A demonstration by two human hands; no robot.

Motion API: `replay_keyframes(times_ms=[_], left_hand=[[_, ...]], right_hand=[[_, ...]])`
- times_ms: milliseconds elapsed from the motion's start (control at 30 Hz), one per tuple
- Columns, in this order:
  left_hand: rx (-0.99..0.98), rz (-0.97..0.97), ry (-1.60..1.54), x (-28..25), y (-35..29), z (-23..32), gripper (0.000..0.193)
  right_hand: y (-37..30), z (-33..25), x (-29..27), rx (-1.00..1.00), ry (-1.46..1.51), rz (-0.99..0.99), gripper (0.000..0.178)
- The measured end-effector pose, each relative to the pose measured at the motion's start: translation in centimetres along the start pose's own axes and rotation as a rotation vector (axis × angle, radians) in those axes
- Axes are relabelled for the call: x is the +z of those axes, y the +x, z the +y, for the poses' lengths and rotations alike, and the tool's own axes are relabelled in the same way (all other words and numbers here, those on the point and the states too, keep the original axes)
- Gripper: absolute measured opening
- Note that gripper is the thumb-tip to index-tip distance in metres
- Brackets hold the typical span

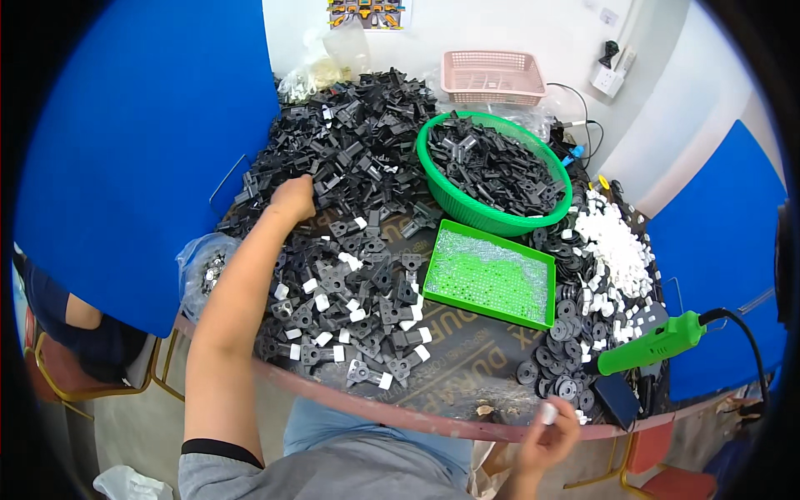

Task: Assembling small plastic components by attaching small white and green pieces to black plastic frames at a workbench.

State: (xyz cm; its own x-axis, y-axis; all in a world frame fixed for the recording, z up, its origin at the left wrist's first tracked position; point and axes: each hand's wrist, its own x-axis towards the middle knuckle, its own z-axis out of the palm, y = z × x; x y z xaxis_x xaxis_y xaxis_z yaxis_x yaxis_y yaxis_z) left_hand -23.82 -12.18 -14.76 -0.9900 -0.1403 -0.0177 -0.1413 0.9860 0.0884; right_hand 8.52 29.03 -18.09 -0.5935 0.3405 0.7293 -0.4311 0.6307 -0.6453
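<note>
My left hand [293,200] reaches out to the left edge of a large heap of black plastic parts [358,125]. Its fingers are curled down against the heap, and whatever they grip is hidden. Close to the table's front edge, my right hand [552,442] pinches a small white plastic piece [548,413] between thumb and fingers. Between my arms lie several black parts fitted with white end pieces [358,372], spread over the left front of the table. Black round discs [567,389] sit just beyond my right hand, beside a heap of loose white pieces [612,246].
A green basket [442,194] full of black parts stands behind a green tray [492,314] of small shiny pieces. On the right lies a green electric screwdriver [650,346] with a black cable. A pink basket [492,90] is at the back, and a plastic bag [196,267] at the left edge.
</note>
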Motion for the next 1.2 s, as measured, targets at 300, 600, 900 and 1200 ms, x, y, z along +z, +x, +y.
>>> replay_keyframes(times_ms=[300,600,900,1200], left_hand=[[0.287,0.012,-1.072,-5.0,-9.8,7.3,0.040],[0.617,-0.504,-1.390,-1.1,-19.3,14.7,0.031],[0.181,-0.905,-1.808,-0.9,-17.4,13.3,0.030],[0.179,-0.808,-2.063,-0.4,-16.8,12.4,0.045]], right_hand=[[1.4,2.7,4.5,0.221,-0.292,-0.525,0.017],[11.4,2.1,9.8,-0.103,-0.389,-0.300,0.016],[24.2,9.5,24.9,0.209,-0.704,-0.674,0.023],[22.3,8.4,22.9,0.145,-0.359,-0.122,0.012]])
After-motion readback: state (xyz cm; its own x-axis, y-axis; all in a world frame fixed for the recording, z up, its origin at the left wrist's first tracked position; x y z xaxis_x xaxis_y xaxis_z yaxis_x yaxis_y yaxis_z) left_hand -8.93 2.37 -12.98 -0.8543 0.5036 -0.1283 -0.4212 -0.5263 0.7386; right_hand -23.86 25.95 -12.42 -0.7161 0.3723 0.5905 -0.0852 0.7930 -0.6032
